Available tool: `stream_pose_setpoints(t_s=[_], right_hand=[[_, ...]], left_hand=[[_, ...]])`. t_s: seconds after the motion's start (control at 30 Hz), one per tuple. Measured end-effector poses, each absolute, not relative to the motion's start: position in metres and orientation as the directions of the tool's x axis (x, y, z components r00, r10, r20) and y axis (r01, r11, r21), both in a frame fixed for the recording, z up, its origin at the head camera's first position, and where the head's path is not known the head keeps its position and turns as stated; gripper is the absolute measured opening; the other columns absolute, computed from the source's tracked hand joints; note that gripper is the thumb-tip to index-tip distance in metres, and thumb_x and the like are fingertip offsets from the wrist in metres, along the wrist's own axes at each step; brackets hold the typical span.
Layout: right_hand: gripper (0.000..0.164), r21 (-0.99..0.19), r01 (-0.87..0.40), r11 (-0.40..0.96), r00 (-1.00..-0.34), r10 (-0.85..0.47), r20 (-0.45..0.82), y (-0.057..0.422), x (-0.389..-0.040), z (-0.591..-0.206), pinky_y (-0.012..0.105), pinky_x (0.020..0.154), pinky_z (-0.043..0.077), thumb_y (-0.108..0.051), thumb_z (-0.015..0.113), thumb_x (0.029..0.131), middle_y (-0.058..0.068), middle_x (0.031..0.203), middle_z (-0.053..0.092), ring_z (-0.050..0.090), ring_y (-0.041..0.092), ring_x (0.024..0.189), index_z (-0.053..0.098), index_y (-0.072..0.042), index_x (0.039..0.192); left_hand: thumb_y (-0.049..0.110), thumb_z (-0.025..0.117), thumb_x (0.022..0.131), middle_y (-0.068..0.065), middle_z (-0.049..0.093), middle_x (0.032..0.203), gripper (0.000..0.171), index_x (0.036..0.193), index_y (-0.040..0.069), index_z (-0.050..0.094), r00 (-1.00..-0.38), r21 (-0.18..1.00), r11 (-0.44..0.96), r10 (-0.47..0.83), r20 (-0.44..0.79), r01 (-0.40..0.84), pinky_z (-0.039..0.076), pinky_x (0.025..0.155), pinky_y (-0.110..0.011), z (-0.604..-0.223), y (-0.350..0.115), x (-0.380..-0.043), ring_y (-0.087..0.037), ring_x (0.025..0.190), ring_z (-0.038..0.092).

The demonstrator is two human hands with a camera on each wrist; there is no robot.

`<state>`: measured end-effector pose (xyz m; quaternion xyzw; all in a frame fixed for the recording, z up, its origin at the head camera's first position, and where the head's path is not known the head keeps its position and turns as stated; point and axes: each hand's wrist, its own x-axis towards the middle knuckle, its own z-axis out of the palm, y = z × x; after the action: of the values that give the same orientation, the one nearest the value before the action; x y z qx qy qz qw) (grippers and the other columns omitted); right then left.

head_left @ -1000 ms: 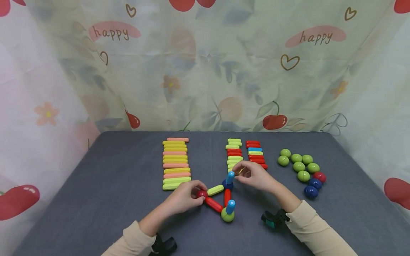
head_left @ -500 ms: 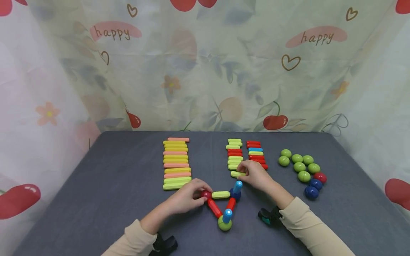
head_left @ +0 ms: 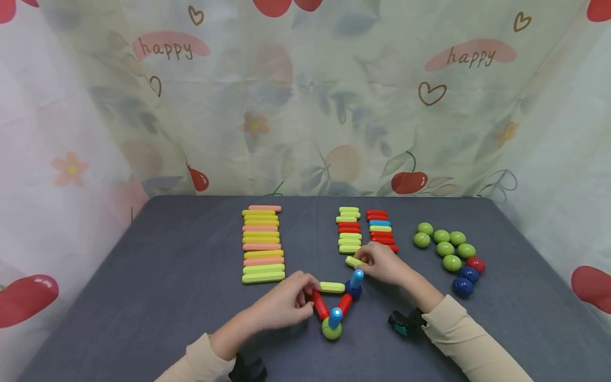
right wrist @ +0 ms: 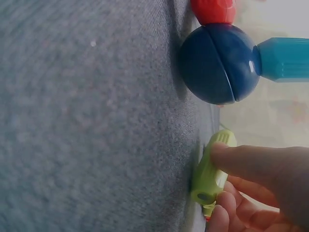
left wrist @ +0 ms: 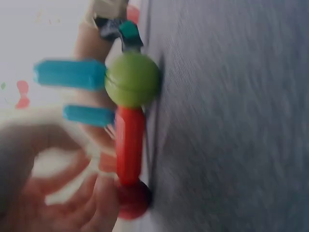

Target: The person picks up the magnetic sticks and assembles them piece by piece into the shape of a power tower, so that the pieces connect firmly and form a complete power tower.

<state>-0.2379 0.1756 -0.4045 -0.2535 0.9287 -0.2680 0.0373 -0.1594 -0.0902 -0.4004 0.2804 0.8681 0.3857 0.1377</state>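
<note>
A triangle of balls and rods lies on the table. Its corners are a red ball (left wrist: 134, 199), a green ball (head_left: 331, 329) and a dark blue ball (head_left: 353, 290). Two red rods (head_left: 320, 305) and a light green rod (head_left: 331, 287) join them. Light blue rods (head_left: 356, 279) stand up from the green and blue balls. My left hand (head_left: 288, 301) holds the red ball, which its fingers hide in the head view. Behind the blue ball, my right hand (head_left: 383, 263) pinches a loose light green rod (right wrist: 210, 174) between thumb and fingers, low over the cloth.
Yellow, pink and light green sticks (head_left: 261, 239) form a column at left. Two columns of short rods (head_left: 350, 230) lie beyond my right hand. Several green balls (head_left: 445, 249), a red ball (head_left: 476, 264) and two blue balls (head_left: 463, 287) sit at right. A patterned curtain (head_left: 310, 106) hangs behind.
The triangle has turned and shifted, its blue corner moving right and toward me. My left hand moved slightly right with the red ball. My right hand shifted a little right and holds the light green rod.
</note>
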Motion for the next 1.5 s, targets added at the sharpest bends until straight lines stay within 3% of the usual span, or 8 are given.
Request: stream_pose_setpoints(t_s=[0.13, 0.27, 0.47, 0.67, 0.83, 1.07, 1.23, 1.5], right_hand=[[0.014, -0.534, -0.452, 0.715, -0.867, -0.493, 0.075, 0.176, -0.238, -0.404, 0.023, 0.060, 0.043, -0.009, 0.073, 0.084, 0.004, 0.080, 0.058, 0.047, 0.011, 0.068, 0.070, 0.000, 0.095], [0.017, -0.574, -0.455, 0.681, -0.861, -0.501, 0.088, 0.175, -0.239, -0.403, 0.022, 0.063, 0.046, -0.010, 0.072, 0.085, 0.005, 0.084, 0.061, 0.050, 0.011, 0.069, 0.068, 0.000, 0.099], [0.023, -0.709, -0.446, 0.546, -0.832, -0.544, 0.105, 0.171, -0.239, -0.399, 0.023, 0.070, 0.052, -0.013, 0.069, 0.089, 0.011, 0.097, 0.064, 0.059, 0.015, 0.078, 0.063, 0.001, 0.106], [0.024, -0.795, -0.430, 0.428, -0.794, -0.599, 0.107, 0.166, -0.235, -0.395, 0.022, 0.075, 0.055, -0.011, 0.067, 0.091, 0.015, 0.102, 0.063, 0.066, 0.018, 0.087, 0.060, 0.002, 0.109], [0.026, -0.805, -0.426, 0.413, -0.792, -0.600, 0.111, 0.166, -0.231, -0.393, 0.022, 0.076, 0.054, -0.011, 0.067, 0.091, 0.014, 0.104, 0.061, 0.066, 0.021, 0.090, 0.058, 0.002, 0.112], [0.024, -0.772, -0.487, 0.408, -0.776, -0.608, 0.168, 0.171, -0.226, -0.396, 0.024, 0.076, 0.055, -0.010, 0.070, 0.088, 0.009, 0.098, 0.063, 0.065, 0.017, 0.087, 0.058, -0.002, 0.108], [0.022, -0.749, -0.524, 0.406, -0.743, -0.649, 0.168, 0.172, -0.225, -0.401, 0.025, 0.075, 0.056, -0.011, 0.070, 0.088, 0.006, 0.096, 0.066, 0.065, 0.011, 0.084, 0.058, -0.005, 0.105], [0.023, -0.735, -0.503, 0.455, -0.774, -0.615, 0.150, 0.171, -0.222, -0.400, 0.024, 0.074, 0.055, -0.015, 0.070, 0.089, 0.005, 0.095, 0.068, 0.066, 0.012, 0.084, 0.056, -0.006, 0.106]], left_hand=[[0.028, 0.075, 0.085, 0.004, 0.051, 0.097, 0.037, 0.118, 0.015, 0.062, -0.708, 0.757, 0.534, 0.693, -0.137, 0.376, 0.046, 0.067, -0.017, -0.396, -0.082, -0.151, -0.003, 0.073, 0.050], [0.039, 0.079, 0.079, 0.006, 0.050, 0.092, 0.043, 0.114, 0.016, 0.066, -0.726, 0.724, 0.572, 0.672, -0.144, 0.386, 0.046, 0.063, -0.015, -0.398, -0.071, -0.145, -0.001, 0.068, 0.050], [0.029, 0.078, 0.082, 0.006, 0.049, 0.088, 0.028, 0.104, 0.015, 0.067, -0.728, 0.715, 0.562, 0.676, -0.108, 0.416, 0.046, 0.066, -0.015, -0.400, -0.066, -0.145, -0.001, 0.072, 0.050], [0.011, 0.073, 0.085, 0.006, 0.053, 0.095, 0.022, 0.106, 0.011, 0.068, -0.689, 0.786, 0.474, 0.720, -0.086, 0.397, 0.050, 0.080, -0.015, -0.406, -0.075, -0.154, 0.000, 0.086, 0.057], [0.010, 0.070, 0.086, 0.004, 0.057, 0.101, 0.019, 0.105, 0.010, 0.067, -0.723, 0.808, 0.462, 0.688, -0.067, 0.365, 0.050, 0.081, -0.020, -0.409, -0.082, -0.160, -0.007, 0.089, 0.058], [0.025, 0.078, 0.082, 0.004, 0.055, 0.092, 0.027, 0.102, 0.010, 0.067, -0.774, 0.786, 0.508, 0.630, -0.059, 0.353, 0.047, 0.071, -0.019, -0.409, -0.081, -0.160, -0.008, 0.078, 0.054], [0.022, 0.078, 0.083, 0.004, 0.056, 0.085, 0.019, 0.094, 0.013, 0.065, -0.800, 0.763, 0.530, 0.599, -0.026, 0.371, 0.047, 0.067, -0.020, -0.408, -0.083, -0.162, -0.006, 0.072, 0.053], [0.016, 0.074, 0.086, 0.003, 0.061, 0.085, 0.015, 0.087, 0.012, 0.059, -0.826, 0.785, 0.517, 0.564, -0.012, 0.341, 0.049, 0.070, -0.023, -0.408, -0.095, -0.170, -0.011, 0.079, 0.060]])
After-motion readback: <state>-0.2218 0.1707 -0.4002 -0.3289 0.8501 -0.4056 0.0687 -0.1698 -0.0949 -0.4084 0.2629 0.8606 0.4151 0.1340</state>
